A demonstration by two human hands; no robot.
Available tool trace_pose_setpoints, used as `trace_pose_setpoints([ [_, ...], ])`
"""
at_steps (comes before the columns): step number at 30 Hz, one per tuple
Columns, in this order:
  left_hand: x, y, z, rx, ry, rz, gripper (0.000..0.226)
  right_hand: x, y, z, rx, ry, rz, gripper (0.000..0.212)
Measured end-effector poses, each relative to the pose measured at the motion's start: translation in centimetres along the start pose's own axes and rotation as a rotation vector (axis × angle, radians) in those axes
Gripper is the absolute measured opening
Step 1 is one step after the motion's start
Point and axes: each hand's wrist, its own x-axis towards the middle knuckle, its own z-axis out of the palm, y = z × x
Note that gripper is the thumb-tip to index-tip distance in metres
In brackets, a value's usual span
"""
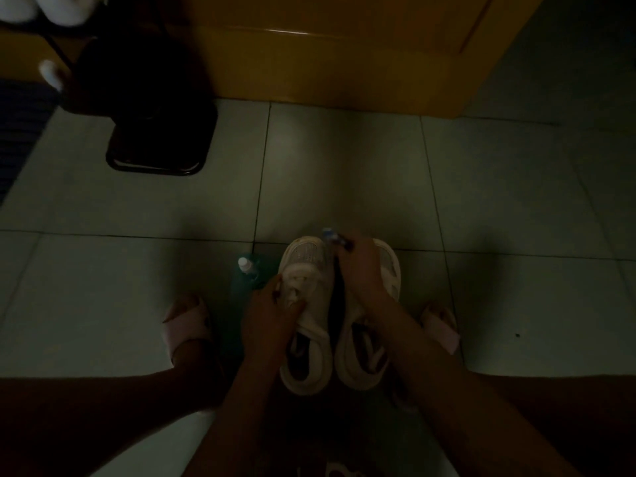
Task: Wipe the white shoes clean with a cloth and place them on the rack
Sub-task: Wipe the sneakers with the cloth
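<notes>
Shoes [306, 325] sit side by side on the floor [344, 173] between your feet, long axes running away from you, toes pointing forward. Your left hand [272, 311] rests loosely curled on the left shoe's strap. Your right hand [361, 266], over the right shoe's toe, pinches something small; cloth not identifiable. Rack [51, 46] lies far left, well apart.

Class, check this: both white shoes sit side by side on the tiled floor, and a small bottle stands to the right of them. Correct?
Not quite. In the head view the small bottle stands to the left of the white shoes, not the right. The shoes do sit side by side on the tiled floor.
</notes>
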Motion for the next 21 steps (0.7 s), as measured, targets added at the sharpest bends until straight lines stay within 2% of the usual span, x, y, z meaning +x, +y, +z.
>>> trace_pose_setpoints([
  [5,-0.2,-0.3,-1.1,-0.107,-0.011,0.019,0.059,2.7,-0.8,2.6,-0.107,-0.180,-0.034,0.030],
  [11,0.3,-0.9,-1.0,-0.135,-0.027,-0.004,0.065,-0.1,0.5,2.5,-0.083,-0.071,-0.084,0.030],
  [15,0.3,-1.0,-1.0,-0.152,-0.020,-0.011,0.065,-1.7,2.1,1.3,-0.032,-0.091,0.013,0.028],
  [18,0.4,-1.2,-0.9,-0.157,-0.022,-0.021,0.065,0.0,1.8,-1.3,0.126,-0.078,0.124,0.027],
  [21,0.3,-1.3,-0.8,-0.169,-0.032,-0.008,0.064,2.1,-0.3,-2.7,0.130,-0.087,0.019,0.033],
])
